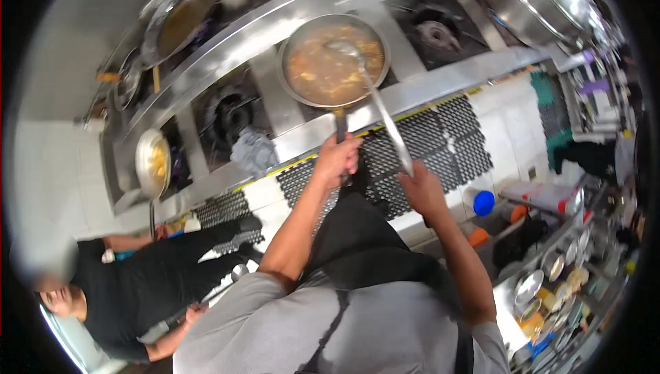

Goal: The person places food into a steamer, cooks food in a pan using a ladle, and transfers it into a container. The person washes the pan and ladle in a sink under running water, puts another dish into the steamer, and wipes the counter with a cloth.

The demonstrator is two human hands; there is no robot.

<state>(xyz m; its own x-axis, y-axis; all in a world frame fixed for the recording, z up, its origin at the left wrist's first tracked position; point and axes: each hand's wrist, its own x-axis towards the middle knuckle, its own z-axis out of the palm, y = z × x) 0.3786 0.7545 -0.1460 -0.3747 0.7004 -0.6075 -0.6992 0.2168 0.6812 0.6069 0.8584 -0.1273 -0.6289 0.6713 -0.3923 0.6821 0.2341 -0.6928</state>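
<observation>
A wide frying pan [282, 64] sits over a burner at the middle of the stove, filled with brown, bubbling stew [323, 75] with yellowish chunks. My left hand [337, 157] is wrapped round the pan's dark handle, which points toward me. In my right hand [423, 188] is the end of a long metal ladle [388, 119]. Its bowl rests in the stew near the pan's centre, and what part lies under the surface is hidden. A crumpled grey cloth [254, 152] lies on the stove's front edge, left of my left hand.
Bare burners [436, 34] flank the pan. At left, a co-worker in black [144, 284] holds a smaller pan [152, 164] with yellow food and a ladle. A large steel pot [540, 3] stands back right. Black rubber mats [426, 140] cover the floor; a cluttered counter [505, 305] is at right.
</observation>
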